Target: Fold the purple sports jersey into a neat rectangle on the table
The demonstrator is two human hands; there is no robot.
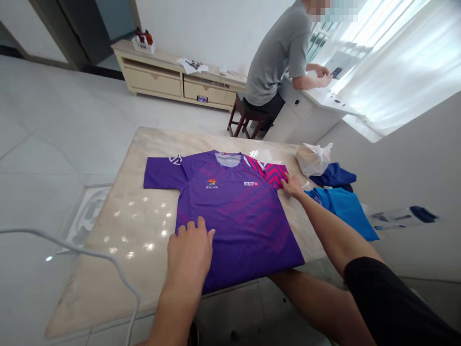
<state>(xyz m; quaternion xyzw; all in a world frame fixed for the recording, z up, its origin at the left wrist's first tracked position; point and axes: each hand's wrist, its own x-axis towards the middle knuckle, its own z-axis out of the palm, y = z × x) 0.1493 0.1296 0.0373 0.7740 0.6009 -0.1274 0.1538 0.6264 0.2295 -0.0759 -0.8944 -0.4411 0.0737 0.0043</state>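
Note:
A purple short-sleeved T-shirt [230, 211] lies spread front-up on the marble-look table, its collar toward the far side. Its sleeve by my right hand has a pink zigzag pattern; the other is plain purple with a white emblem. Palm down, my left hand [190, 242] rests on the lower front of the shirt near its side edge, fingers stretched out. My right hand [293, 186] touches the hem of the pink sleeve, with its fingers apart at the edge. The lower hem of the shirt reaches the near table edge.
Folded blue clothing [345, 209], dark blue cloth [334, 174] and a white plastic bag [313, 158] sit on the right of the table [118, 269]. A pale cable [104, 254] crosses the left foreground. Beyond, a person in grey [281, 53] sits on a stool beside a low cabinet [151, 79].

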